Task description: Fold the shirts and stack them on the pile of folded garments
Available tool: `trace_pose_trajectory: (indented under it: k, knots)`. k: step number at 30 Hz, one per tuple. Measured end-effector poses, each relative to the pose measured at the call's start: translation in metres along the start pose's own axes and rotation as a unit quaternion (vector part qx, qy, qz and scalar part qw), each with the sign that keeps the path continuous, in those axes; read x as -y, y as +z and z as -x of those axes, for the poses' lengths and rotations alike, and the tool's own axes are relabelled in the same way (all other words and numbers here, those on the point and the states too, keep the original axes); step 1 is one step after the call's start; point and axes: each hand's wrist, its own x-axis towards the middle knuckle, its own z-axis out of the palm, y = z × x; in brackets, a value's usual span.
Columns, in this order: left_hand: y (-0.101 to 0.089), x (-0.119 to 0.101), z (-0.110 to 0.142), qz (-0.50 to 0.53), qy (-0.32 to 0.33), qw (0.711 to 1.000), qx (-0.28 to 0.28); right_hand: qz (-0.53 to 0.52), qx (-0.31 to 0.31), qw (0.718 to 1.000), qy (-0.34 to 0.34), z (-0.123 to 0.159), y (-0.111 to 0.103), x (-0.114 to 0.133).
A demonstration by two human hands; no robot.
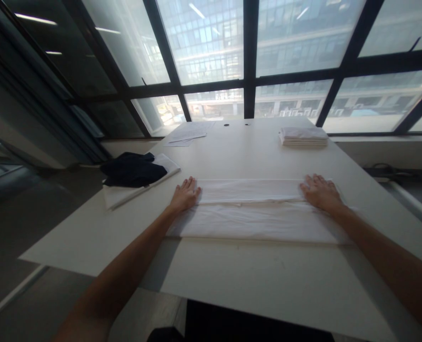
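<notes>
A white cloth (253, 213) lies spread on the white table (232, 280), its far strip folded over toward me. My left hand (185, 194) rests flat on the cloth's left end, fingers stretched out. At the right end of the folded strip, my right hand (320, 192) presses down flat with its fingers apart. Neither hand holds anything.
A stack of folded white cloths (303, 136) sits at the back right. A dark garment (132, 168) lies on a white sheet (125, 194) at the left edge. Papers (187, 133) lie at the back left. Large windows stand behind the table.
</notes>
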Motion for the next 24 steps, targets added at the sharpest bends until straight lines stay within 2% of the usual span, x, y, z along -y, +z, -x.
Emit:
trace_pose_trajectory:
  k: [7,10,12,15,18,21,24]
  knots:
    - [-0.004,0.021,-0.004,0.033,-0.035,0.999,-0.026,0.003,-0.001,1.0,-0.01,0.0,-0.002,0.001]
    - [-0.021,0.024,-0.01,0.075,-0.029,0.994,-0.079,-0.002,-0.007,1.0,-0.008,0.001,-0.003,0.003]
    - [-0.037,0.012,-0.012,0.094,0.0,0.989,-0.118,-0.003,-0.01,1.0,-0.009,0.001,-0.003,0.004]
    - [-0.059,-0.035,-0.008,0.115,0.075,0.984,-0.115,0.0,-0.014,1.0,-0.011,0.002,-0.003,0.004]
    - [-0.066,-0.104,0.001,0.121,0.182,0.973,-0.069,0.001,-0.02,1.0,-0.015,0.002,-0.004,0.003]
    - [-0.054,-0.168,0.006,0.096,0.253,0.963,-0.014,-0.004,-0.025,1.0,-0.016,0.002,-0.004,0.003]
    - [-0.03,-0.208,0.004,0.08,0.275,0.958,0.01,-0.005,-0.025,1.0,-0.017,0.002,-0.004,0.003]
